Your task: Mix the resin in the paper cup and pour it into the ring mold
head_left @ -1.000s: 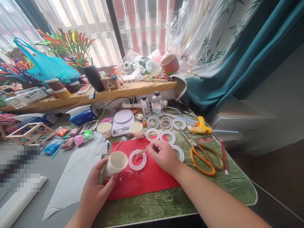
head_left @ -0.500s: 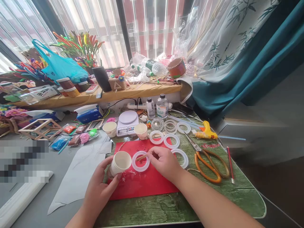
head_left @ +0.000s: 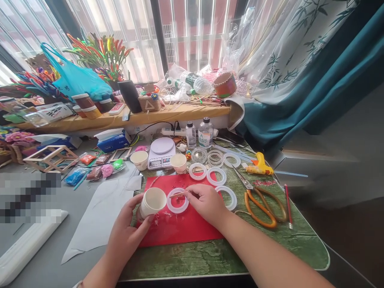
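My left hand (head_left: 127,228) is wrapped round a white paper cup (head_left: 153,202), its mouth tilted up toward me. To the right, my right hand (head_left: 205,202) pinches a thin wooden stick (head_left: 179,195). The stick's tip is over a translucent ring mould (head_left: 177,207), which lies on a red sheet (head_left: 183,232). Small dark red bits show in and around the ring's centre, and pale scraps lie below it. Another ring mould (head_left: 235,197) sits just beyond my right hand.
Behind stand a white scale (head_left: 162,154), two paper cups (head_left: 139,161) (head_left: 179,164) and clear bottles (head_left: 205,134). Scissors (head_left: 259,208), a yellow glue gun (head_left: 259,164) and a red pencil (head_left: 288,206) are at right. White paper (head_left: 96,216) lies left.
The stick has turned flatter, its tip moving slightly left and up over the ring. Both hands keep their holds, and the view has shifted slightly.
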Demonstrator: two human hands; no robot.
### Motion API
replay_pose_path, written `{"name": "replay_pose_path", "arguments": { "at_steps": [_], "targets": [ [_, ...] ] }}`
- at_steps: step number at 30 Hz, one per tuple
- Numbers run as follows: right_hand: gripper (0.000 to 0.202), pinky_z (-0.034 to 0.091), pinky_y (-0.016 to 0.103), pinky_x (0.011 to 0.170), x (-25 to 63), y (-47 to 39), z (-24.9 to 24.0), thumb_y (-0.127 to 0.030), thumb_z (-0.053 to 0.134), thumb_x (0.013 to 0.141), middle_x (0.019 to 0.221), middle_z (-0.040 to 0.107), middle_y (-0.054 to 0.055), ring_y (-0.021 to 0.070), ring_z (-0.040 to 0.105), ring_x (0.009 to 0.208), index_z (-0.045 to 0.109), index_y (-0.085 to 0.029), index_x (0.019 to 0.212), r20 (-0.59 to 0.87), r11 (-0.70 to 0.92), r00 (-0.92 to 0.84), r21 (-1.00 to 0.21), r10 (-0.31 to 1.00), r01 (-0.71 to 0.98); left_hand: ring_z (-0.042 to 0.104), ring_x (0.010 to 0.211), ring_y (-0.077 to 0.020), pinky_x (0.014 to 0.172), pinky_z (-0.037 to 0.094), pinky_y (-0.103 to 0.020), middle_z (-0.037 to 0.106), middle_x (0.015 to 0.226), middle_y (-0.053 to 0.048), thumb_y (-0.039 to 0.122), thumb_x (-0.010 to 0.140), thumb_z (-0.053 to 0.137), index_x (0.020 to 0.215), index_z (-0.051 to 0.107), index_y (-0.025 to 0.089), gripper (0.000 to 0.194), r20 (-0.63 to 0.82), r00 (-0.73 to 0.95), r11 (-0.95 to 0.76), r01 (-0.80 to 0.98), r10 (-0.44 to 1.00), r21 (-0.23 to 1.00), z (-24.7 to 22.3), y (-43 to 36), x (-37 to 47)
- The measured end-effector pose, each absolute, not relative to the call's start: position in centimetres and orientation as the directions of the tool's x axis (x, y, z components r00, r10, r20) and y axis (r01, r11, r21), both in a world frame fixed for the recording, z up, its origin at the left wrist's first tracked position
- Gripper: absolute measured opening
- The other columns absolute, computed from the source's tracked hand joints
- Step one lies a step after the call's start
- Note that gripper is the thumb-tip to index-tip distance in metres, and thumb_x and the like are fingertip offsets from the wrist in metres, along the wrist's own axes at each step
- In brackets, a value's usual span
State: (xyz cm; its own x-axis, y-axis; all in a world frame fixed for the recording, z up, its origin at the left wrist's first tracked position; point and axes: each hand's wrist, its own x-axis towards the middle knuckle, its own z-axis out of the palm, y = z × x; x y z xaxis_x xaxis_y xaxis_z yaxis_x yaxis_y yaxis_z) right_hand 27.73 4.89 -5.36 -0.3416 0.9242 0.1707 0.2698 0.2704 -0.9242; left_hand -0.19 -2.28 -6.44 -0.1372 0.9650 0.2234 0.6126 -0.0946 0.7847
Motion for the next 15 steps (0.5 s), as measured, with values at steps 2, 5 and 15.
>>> {"name": "replay_pose_path", "arguments": {
  "at_steps": [2,5,15],
  "targets": [
    [0.024,0.039,0.030,0.065,27.72,4.87,-5.37,-0.028,0.062,0.100,0.082,0.076,0.003,0.0180,0.062,0.073,0.080,-0.020,0.086,0.163,0.268,-0.344,-0.921,0.925,0.284,0.061,0.138,-0.0389,0.112,0.051,-0.052,0.070,0.141,-0.013,0.058,0.092,0.072,0.139,0.060,0.027,0.058,0.215,-0.128,-0.093,0.613,0.968,0.785,-6.55,-2.24,-0.31],
    [0.023,0.038,0.029,0.063,27.70,4.81,-5.44,-0.029,0.063,0.099,0.078,0.074,0.002,0.0164,0.058,0.069,0.080,-0.019,0.088,0.151,0.262,-0.356,-0.921,0.922,0.288,0.060,0.139,-0.0397,0.113,0.050,-0.054,0.068,0.142,-0.013,0.058,0.093,0.072,0.141,0.058,0.027,0.059,0.198,-0.116,-0.087,0.612,0.973,0.786,-6.79,-2.10,-0.74],
    [0.022,0.038,0.027,0.060,28.49,5.12,-5.50,-0.033,0.062,0.100,0.072,0.064,-0.001,0.0147,0.053,0.064,0.071,-0.019,0.087,0.169,0.231,-0.264,-0.947,0.950,0.225,0.060,0.138,-0.0411,0.112,0.049,-0.056,0.068,0.142,-0.012,0.057,0.091,0.074,0.140,0.058,0.029,0.059,0.185,-0.124,-0.076,0.597,0.975,0.799,-7.06,-2.10,-1.11]
  ]
}}
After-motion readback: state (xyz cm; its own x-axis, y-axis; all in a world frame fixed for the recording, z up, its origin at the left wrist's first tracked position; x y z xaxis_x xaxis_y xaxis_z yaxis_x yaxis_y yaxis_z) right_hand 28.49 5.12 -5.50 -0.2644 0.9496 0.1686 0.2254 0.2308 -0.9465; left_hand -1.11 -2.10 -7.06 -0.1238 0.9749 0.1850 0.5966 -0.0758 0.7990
